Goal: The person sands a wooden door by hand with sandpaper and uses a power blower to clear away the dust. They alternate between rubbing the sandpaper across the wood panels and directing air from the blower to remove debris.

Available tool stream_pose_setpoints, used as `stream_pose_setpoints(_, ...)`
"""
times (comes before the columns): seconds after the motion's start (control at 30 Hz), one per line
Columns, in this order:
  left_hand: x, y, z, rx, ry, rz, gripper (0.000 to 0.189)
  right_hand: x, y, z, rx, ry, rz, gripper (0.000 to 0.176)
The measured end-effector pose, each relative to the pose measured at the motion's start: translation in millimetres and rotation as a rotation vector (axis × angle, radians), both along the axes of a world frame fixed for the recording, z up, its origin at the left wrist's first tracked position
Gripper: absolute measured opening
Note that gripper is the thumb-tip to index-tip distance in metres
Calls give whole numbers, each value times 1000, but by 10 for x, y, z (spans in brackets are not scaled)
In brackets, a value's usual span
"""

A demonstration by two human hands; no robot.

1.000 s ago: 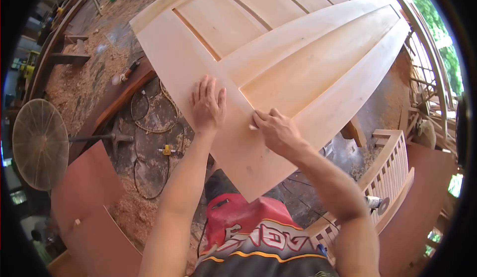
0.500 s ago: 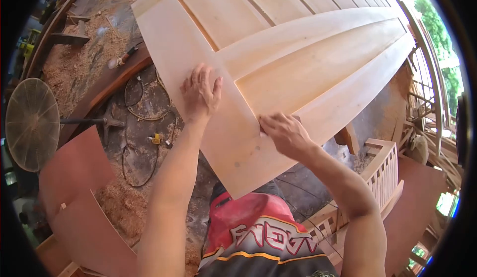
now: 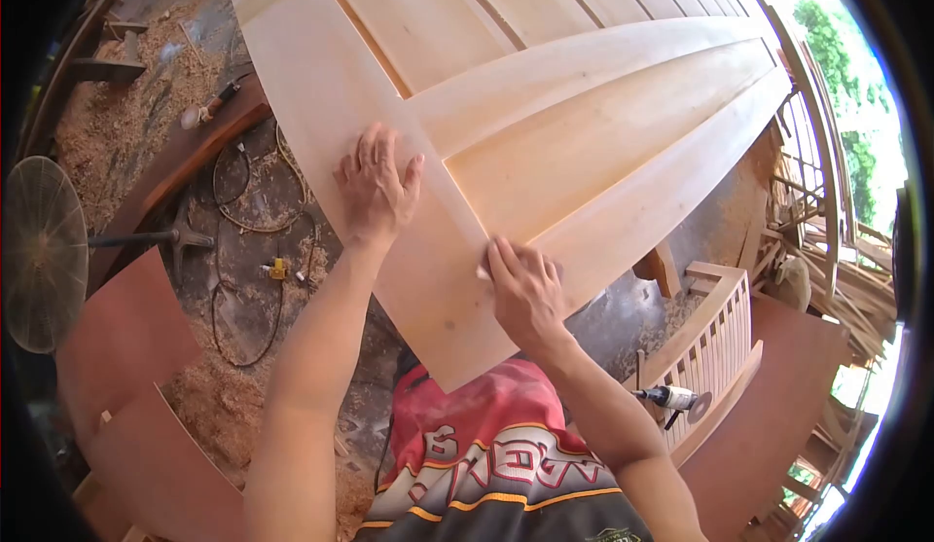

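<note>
A large pale wooden panel (image 3: 428, 318) with recessed sections and grooves lies across the view in front of me. On its wide left end board rests my left hand (image 3: 377, 187), palm down with the fingers apart and nothing in it. My right hand (image 3: 525, 289) is at the near corner of the long recessed section, its fingers bent against the wood. A small whitish piece, too small to identify, shows beneath those fingers at their left side.
A round fan (image 3: 44, 255) stands at the left, near reddish boards (image 3: 131, 323). Cables and a yellow connector (image 3: 278, 269) lie on the floor among shavings. At the right are a slatted wooden frame (image 3: 715, 323), a power tool (image 3: 671, 397) and stacked wood.
My right hand has turned more upright and shifted slightly left and down around the recess corner. The view has shifted, and the power tool now shows at the right. My left hand stays on the board.
</note>
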State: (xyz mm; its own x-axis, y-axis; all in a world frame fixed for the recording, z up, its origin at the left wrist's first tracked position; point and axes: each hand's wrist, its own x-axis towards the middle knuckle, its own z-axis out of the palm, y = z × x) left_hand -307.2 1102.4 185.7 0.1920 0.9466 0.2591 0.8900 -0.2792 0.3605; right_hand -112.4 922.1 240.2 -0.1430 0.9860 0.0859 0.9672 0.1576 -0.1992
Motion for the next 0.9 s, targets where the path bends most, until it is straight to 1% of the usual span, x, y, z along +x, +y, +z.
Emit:
stream_pose_setpoints(0.03, -14, 21, 28, -1, 9, -6, 52, 67, -48, 17, 1, 6, 45, 49)
stream_pose_setpoints(0.07, -28, 14, 28, -6, 3, 2, 52, 137, -54, 6, 2, -14, 86, 48)
stream_pose_setpoints(0.2, -44, -41, 8, -32, -31, -19, 51, 205, 276, 84, -33, -26, 168, 43)
stream_pose_setpoints(0.3, -41, -2, 9, -11, -31, -5, 48, 826, 375, 184, -48, 18, 444, 43)
stream_pose_setpoints(0.33, -35, 26, 21, 4, -28, 13, 47, 902, 411, 231, -112, -52, 406, 41)
stream_pose_setpoints(0.37, -40, 45, 29, -2, -33, 29, 47, 834, 410, 193, -97, -58, 402, 39)
stream_pose_setpoints(0.43, -27, 29, 14, -21, -41, 31, 47, 435, 324, 184, -73, -66, 366, 36)
stream_pose_setpoints(0.47, -32, 58, 20, -6, -39, 18, 46, 419, 271, 68, 42, 19, 399, 38)
stream_pose_setpoints(0.57, -11, 16, 20, -2, -35, 16, 46, 1098, 364, 37, 115, 49, 398, 37)
stream_pose_setpoints(0.6, 15, 22, 36, -3, -25, 25, 45, 1202, 390, 81, 64, 40, 329, 38)
stream_pose_setpoints(0.63, 13, 20, 52, -4, -9, 41, 45, 1137, 410, 64, 123, 43, 325, 39)
stream_pose_setpoints(0.7, 9, 21, 91, -40, -5, 57, 46, 737, 283, 64, -35, 95, 401, 39)
stream_pose_setpoints(0.73, 37, 12, 94, -62, -5, 62, 46, 557, 106, -210, 68, 95, 277, 38)
stream_pose_setpoints(0.77, 18, 53, 70, -40, -10, 47, 48, 703, 164, -214, 102, 125, 356, 37)
stream_pose_setpoints(0.83, -11, 27, -32, -18, -15, 17, 52, 1272, 318, -179, 150, 193, 513, 37)
stream_pose_setpoints(0.87, 63, -26, -50, -12, 10, 30, 53, 1729, 463, -236, 61, 121, 558, 35)
stream_pose_setpoints(0.9, 112, -83, -51, 4, 33, 70, 55, 2142, 585, -228, 7, 186, 450, 32)
